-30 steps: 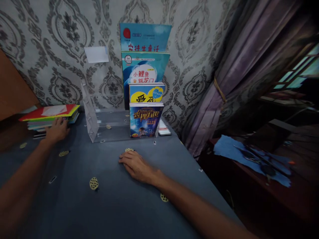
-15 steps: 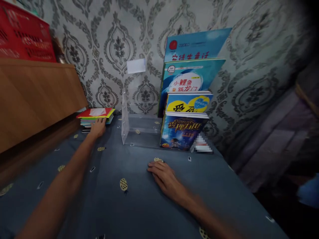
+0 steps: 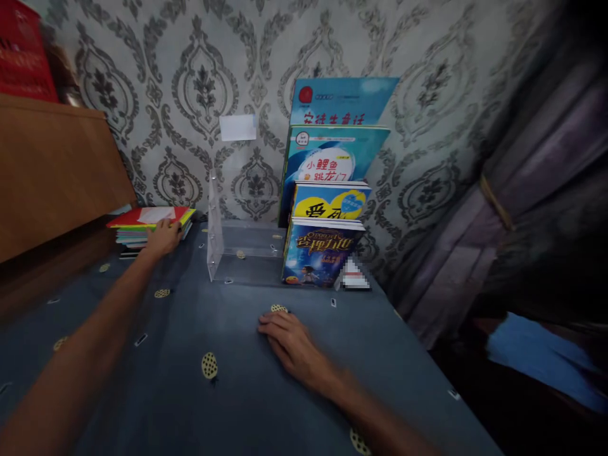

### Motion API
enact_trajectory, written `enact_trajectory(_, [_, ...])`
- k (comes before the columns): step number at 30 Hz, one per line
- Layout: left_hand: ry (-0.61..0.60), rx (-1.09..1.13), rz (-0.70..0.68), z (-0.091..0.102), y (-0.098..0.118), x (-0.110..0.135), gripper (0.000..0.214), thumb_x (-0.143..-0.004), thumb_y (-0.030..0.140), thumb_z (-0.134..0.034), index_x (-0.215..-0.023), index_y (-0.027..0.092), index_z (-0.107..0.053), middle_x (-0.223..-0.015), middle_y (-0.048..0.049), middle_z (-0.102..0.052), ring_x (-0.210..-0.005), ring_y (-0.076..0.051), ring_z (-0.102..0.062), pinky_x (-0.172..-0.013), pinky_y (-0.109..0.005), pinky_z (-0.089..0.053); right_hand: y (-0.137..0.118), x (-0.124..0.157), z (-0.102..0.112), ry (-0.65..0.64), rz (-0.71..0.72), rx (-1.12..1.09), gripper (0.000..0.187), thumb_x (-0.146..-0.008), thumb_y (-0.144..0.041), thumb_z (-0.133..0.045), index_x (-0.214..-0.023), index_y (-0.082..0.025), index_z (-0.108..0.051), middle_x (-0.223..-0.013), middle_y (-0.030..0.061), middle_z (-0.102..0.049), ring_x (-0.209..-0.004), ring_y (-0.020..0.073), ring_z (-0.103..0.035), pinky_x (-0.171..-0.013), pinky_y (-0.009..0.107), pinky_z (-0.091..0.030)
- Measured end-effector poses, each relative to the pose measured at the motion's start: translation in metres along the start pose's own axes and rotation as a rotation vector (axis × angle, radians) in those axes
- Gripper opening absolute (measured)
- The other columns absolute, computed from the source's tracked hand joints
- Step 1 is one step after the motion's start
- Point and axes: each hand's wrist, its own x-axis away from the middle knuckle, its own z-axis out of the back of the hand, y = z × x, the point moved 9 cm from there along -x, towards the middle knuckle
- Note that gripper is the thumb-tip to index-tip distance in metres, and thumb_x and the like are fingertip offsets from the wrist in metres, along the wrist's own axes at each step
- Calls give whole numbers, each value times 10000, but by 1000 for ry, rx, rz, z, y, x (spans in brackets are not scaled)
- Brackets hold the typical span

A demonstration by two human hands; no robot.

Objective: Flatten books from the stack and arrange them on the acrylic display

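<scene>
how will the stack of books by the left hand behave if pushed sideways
The stack of books would probably slip apart in layers, since its edges sit unevenly and no strap shows. It seems unlikely to tip or roll, lying low and flat. Several layers look thin, so single ones may bend.

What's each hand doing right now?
Left hand: touching the red-topped stack; grip can't be told.
Right hand: open, palm down on the tablecloth.

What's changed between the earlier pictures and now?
Mainly the view: since the first picture it's swung left, bringing in a red container. No visible grasp or release. The left hand stays at the stack, the right hand on the table; the books are unmoved.
</scene>
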Motion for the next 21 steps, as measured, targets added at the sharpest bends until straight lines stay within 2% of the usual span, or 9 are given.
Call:
enact_trajectory(7, [-52,72,86,-10,-10,-6,476,-987,446,-331,-1322,189,-551,-1401,-227,-507,-1302,-414,-460,-992,-671,-411,1,1,1,-28,-38,-8,271,-930,-102,-507,-1129,-198,-664,-1180,91,-708,-1159,207,-619,-1030,405,-485])
enact_trajectory(14, [-36,83,76,-10,-11,5,529,-992,433,-334,-1417,137,-442,-1474,-266,-418,-1360,-432,-392,-1001,-771,-311,1,2,0,-30,-29,8,259,-936,-114,-509,-1115,-206,-672,-1177,87,-714,-1151,210,-627,-1011,395,-496])
enact_trajectory(21, [-10,32,86,3,-23,14,490,-1002,458,-294,-1359,201,-509,-1429,-194,-512,-1322,-396,-429,-1023,-727,-316,3,3,0,0,6,-12,284,-966,-143,-440,-1122,-202,-670,-1171,108,-713,-1134,226,-639,-989,419,-515])
